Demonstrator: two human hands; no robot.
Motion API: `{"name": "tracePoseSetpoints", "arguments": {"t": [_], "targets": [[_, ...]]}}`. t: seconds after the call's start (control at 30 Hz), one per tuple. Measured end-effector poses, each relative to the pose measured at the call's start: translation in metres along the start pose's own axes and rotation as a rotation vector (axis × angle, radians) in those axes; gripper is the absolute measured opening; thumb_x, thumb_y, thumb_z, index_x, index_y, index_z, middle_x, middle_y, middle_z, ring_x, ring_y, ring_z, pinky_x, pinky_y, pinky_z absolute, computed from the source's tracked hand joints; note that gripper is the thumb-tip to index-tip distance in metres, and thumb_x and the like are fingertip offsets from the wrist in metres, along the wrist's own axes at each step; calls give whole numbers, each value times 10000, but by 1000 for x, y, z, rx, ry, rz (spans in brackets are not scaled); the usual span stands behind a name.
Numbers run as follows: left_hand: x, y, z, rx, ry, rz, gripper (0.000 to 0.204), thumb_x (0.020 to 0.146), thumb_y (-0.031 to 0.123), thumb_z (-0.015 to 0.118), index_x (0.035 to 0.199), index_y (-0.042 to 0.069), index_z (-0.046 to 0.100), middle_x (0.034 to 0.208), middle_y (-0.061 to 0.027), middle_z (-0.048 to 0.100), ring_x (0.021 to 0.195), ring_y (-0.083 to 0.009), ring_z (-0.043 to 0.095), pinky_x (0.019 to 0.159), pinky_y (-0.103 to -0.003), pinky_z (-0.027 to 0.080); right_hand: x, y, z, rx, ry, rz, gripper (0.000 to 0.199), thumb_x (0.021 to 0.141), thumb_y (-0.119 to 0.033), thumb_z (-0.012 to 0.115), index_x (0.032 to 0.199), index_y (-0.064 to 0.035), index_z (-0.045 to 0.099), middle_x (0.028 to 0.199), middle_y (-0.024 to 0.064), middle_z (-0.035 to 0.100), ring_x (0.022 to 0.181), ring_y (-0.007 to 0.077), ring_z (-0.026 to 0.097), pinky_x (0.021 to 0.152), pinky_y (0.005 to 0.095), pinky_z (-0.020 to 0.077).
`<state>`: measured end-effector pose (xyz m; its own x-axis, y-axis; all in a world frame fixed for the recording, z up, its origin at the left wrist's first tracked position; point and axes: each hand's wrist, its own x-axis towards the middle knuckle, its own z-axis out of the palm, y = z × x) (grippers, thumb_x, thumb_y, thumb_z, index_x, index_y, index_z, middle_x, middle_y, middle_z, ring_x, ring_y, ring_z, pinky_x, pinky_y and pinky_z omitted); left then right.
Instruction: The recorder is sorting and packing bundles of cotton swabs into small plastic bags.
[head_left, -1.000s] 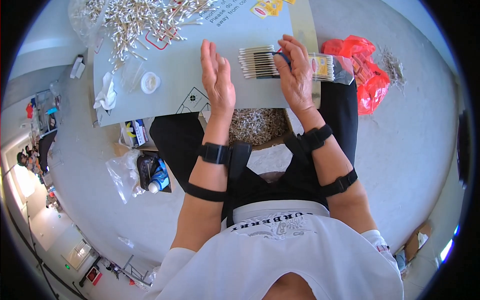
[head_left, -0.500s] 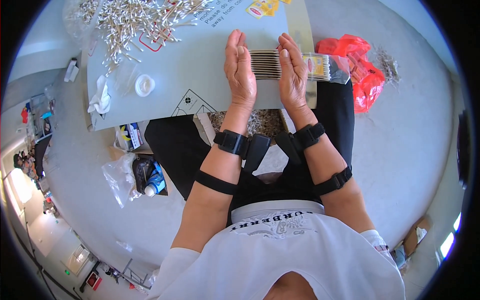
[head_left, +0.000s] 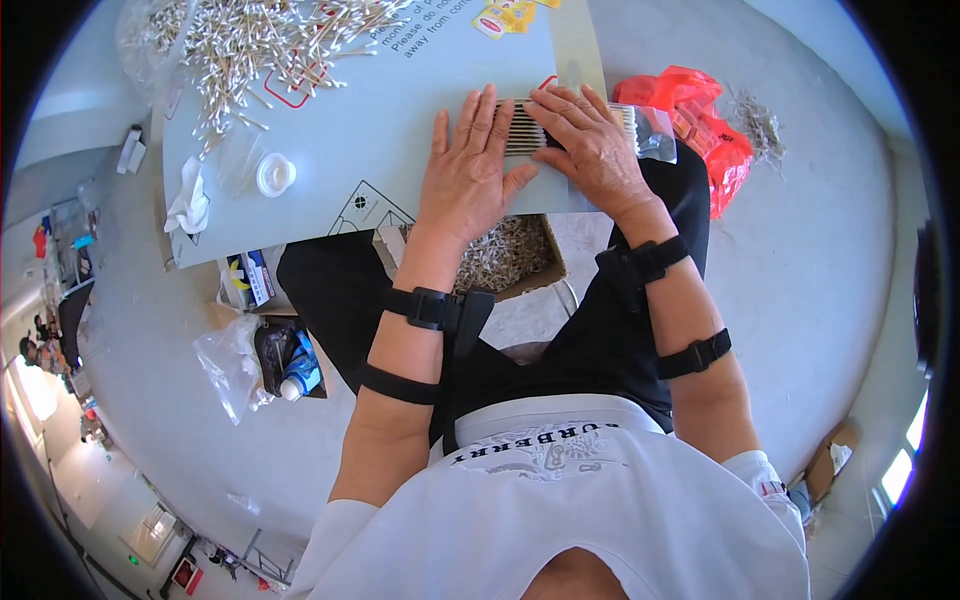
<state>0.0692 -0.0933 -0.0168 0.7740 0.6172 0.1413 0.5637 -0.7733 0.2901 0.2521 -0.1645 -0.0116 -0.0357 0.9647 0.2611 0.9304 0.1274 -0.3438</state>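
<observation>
Cotton swabs [head_left: 520,128] lie in flat row on grey board [head_left: 380,150], pressed between both palms. Left hand [head_left: 470,170] flat, open, fingers together; right hand [head_left: 590,145] flat, open atop row. Advise even inward pressure, ends aligned. Loose swab pile [head_left: 250,40] far left.

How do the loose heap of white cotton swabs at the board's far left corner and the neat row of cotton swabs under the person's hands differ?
The loose heap of white cotton swabs lies scattered, sticks pointing every way; the neat row of cotton swabs lies side by side, parallel. The heap is untouched and spread wide; the row is compact, pressed flat under the left hand and right hand. Both rest on the pale grey board.
</observation>
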Motion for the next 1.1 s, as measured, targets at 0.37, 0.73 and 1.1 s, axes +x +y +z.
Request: {"name": "tracePoseSetpoints", "arguments": {"t": [0.37, 0.73, 1.1], "targets": [[2, 4, 0, 6, -82, -1, 725, 932, 445, 529, 1516, 97, 278, 1601, -94, 205, 1480, -241, 183, 1190, -502, 128, -7, 10, 15, 8, 89, -31, 450, 801, -243, 721, 1229, -136, 633, 1312, 26, 595, 1255, 202, 524, 1135, 458, 309], [-1, 3, 1, 25, -106, -21, 737, 958, 504, 461, 1532, 107, 223, 1604, -88, 190, 1487, -236, 154, 1198, -493, 104, -40, 43, -4, -162, 51, 347, 531, 1004, -489, 399, 1464, -223, 401, 1534, 110, 337, 1440, 281, 268, 1171, 521, 114], [0, 3, 1, 35, -82, -22, 734, 942, 484, 515, 1516, 100, 266, 1600, -82, 201, 1481, -231, 176, 1198, -501, 116, -43, 44, 4, -38, 44, 363, 546, 1007, -497, 381, 1478, -221, 381, 1539, 116, 327, 1443, 286, 260, 1171, 519, 117]]}}
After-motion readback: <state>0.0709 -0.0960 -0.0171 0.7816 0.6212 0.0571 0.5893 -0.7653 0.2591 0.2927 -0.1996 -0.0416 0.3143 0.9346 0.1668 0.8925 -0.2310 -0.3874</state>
